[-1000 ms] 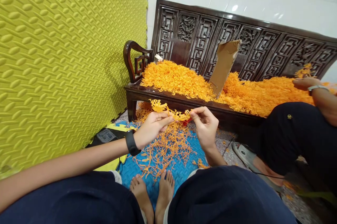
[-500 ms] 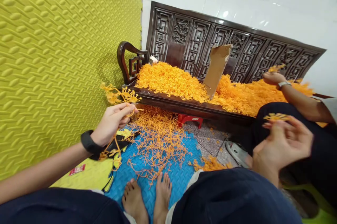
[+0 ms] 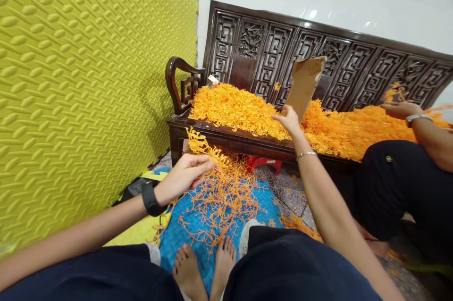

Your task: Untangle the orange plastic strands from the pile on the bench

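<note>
My left hand point(image 3: 189, 174) pinches an orange branched plastic sprig point(image 3: 205, 147) whose toothed ends stick up past the fingertips. The hand is above the heap of thin orange strands point(image 3: 224, 197) on the floor. My right hand point(image 3: 289, 121) reaches to the bench, its fingers apart and holding nothing. It is in front of the cardboard divider point(image 3: 305, 85), beside the pile of small orange pieces point(image 3: 235, 107). A small orange piece point(image 3: 276, 86) is in the air just beyond the fingers.
A dark carved wooden bench point(image 3: 198, 133) bears the orange piles on both sides of the cardboard. At right, a co-worker's hand point(image 3: 399, 110) holds an orange sprig. A red stool point(image 3: 264, 163) stands under the bench. Yellow foam matting point(image 3: 88, 79) rises at left; blue matting point(image 3: 170, 239) lies underfoot.
My right hand has moved left and forward to the bench and let go of the orange piece it held. My left hand has shifted right with the sprig.
</note>
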Demonstrator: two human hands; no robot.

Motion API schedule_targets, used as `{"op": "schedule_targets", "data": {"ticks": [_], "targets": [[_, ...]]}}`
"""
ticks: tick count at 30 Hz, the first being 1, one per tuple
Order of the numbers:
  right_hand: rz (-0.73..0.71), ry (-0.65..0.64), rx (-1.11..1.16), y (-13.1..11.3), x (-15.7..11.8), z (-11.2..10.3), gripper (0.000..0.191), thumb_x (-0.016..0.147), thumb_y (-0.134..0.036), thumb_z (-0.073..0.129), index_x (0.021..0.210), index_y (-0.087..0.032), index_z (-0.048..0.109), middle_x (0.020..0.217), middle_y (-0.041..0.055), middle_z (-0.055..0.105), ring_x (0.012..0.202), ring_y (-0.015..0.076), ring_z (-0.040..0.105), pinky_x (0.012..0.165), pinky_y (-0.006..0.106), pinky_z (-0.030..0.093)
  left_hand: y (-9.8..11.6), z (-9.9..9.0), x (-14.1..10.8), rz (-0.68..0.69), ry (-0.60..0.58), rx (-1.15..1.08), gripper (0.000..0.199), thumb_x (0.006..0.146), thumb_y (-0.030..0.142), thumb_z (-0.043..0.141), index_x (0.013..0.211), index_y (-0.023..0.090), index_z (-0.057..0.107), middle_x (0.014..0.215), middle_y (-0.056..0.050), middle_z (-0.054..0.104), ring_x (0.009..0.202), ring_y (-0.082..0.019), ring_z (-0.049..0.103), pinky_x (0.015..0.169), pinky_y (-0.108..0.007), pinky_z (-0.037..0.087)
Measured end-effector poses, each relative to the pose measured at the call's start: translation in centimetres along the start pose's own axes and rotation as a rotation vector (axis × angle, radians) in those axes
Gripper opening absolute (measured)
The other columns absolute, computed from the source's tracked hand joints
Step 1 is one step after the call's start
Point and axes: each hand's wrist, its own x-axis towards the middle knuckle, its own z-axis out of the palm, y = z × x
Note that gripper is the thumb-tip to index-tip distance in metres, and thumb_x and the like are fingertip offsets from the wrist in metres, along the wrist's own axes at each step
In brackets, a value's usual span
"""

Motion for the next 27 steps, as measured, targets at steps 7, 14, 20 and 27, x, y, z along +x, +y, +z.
{"op": "schedule_targets", "data": {"ticks": [7,14,20,27], "targets": [[0.05,-0.461,0.429,-2.2,-8.2,4.6,0.037,0.076,-0.045,0.052,0.086,-0.011,0.062,0.081,0.0097,0.066,0.068,0.0151,0.063,0.07,0.032,0.051,0.0,0.3,0.4,-0.045,0.051,0.014,0.027,0.079,0.034,0.049,0.061,0.014,0.055,0.035,0.007,0.04,0.028,-0.006,0.034,0.033,-0.017,0.028],[-0.044,-0.874,0.827,-9.2,-17.0,0.0,0.037,0.073,-0.042,0.061,0.104,-0.023,0.055,0.108,0.0059,0.057,0.079,0.0125,0.06,0.069,0.027,0.05,0.2,0.6,0.5,-0.082,0.083,-0.031,0.024,0.076,0.029,0.048,0.058,0.014,0.056,0.039,0.003,0.05,0.032,-0.01,0.046,0.037,-0.021,0.036],[0.053,-0.7,0.793,-10.4,-19.3,-0.2,0.015,0.068,-0.024,0.067,0.077,-0.018,0.057,0.07,-0.0011,0.059,0.066,0.0088,0.057,0.067,0.024,0.048,0.5,1.1,0.7,0.06,0.069,0.012,0.014,0.07,0.019,0.052,0.06,0.013,0.06,0.056,0.001,0.059,0.055,-0.01,0.053,0.057,-0.021,0.041],[0.088,-0.589,0.843,-9.8,-19.6,0.0,0.012,0.072,-0.024,0.063,0.082,-0.018,0.06,0.072,-0.0015,0.056,0.059,0.0066,0.05,0.057,0.021,0.042,1.4,1.5,0.4,0.181,0.097,-0.33,0.013,0.072,0.021,0.059,0.083,0.014,0.062,0.071,0.0,0.062,0.065,-0.012,0.057,0.07,-0.026,0.043]]}}
